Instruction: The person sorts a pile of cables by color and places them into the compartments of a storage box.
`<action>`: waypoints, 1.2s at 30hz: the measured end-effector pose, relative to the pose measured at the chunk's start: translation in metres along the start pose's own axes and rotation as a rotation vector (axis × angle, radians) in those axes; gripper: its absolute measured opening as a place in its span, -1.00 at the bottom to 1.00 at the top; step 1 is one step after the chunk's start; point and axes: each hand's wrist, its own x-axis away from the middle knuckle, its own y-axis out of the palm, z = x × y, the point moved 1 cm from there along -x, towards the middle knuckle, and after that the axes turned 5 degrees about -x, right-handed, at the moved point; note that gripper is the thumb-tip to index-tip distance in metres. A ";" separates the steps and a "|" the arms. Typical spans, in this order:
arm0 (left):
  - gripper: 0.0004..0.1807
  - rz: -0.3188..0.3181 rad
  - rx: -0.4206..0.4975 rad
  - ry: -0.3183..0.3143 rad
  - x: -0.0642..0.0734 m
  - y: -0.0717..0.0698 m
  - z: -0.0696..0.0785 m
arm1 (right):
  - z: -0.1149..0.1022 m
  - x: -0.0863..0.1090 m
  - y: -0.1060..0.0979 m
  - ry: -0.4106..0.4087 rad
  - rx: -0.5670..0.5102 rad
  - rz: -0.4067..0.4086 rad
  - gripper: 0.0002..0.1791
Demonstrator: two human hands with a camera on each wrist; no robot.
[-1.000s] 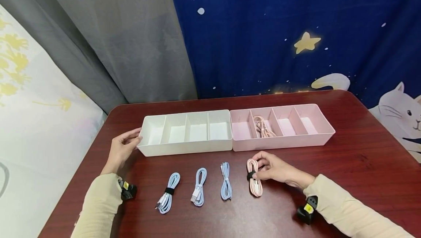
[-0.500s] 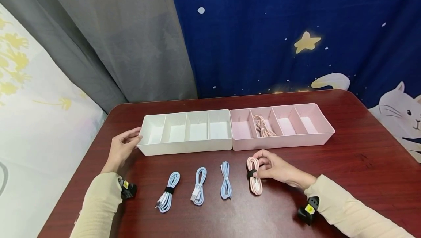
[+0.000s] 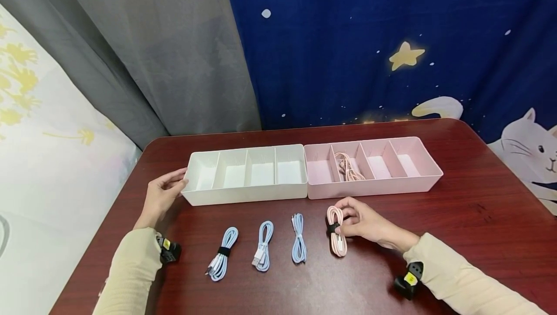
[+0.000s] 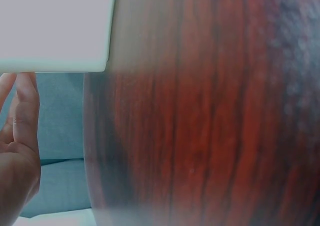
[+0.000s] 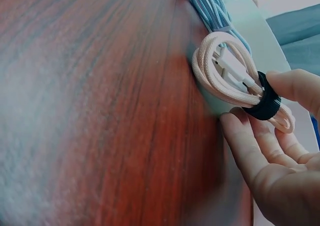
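My right hand (image 3: 370,224) pinches a coiled pink charging cable (image 3: 336,246) by its black strap, thumb on one side and fingers on the other. The right wrist view shows a white plug (image 5: 233,68) tucked inside its loops. At the far left, my left hand (image 3: 160,200) touches the end of a white divided box (image 3: 250,196), its fingers fairly straight. Butted against that box is a pink divided box (image 3: 374,188), with another pink cable (image 3: 349,170) in its second compartment from the left.
Three coiled light-blue cables lie in a row before the white box: one with a black strap (image 3: 225,251), a middle blue cable (image 3: 263,247) and a right-hand blue cable (image 3: 299,240). The brown table (image 3: 491,228) ends at curtains (image 3: 330,54) behind.
My right hand and the pink cable in it have shifted very slightly away from me, toward the pink box. The left hand, boxes and blue cables stay where they were.
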 end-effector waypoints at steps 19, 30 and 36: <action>-0.53 0.005 0.027 -0.020 -0.002 0.001 -0.006 | -0.002 0.002 0.001 -0.010 -0.034 -0.012 -0.46; -0.53 0.000 0.025 0.007 -0.001 0.000 -0.006 | -0.004 0.004 -0.001 -0.005 0.028 0.016 -0.48; -0.53 0.003 0.025 0.012 -0.001 0.000 -0.006 | -0.009 0.005 -0.002 -0.004 0.038 0.019 -0.48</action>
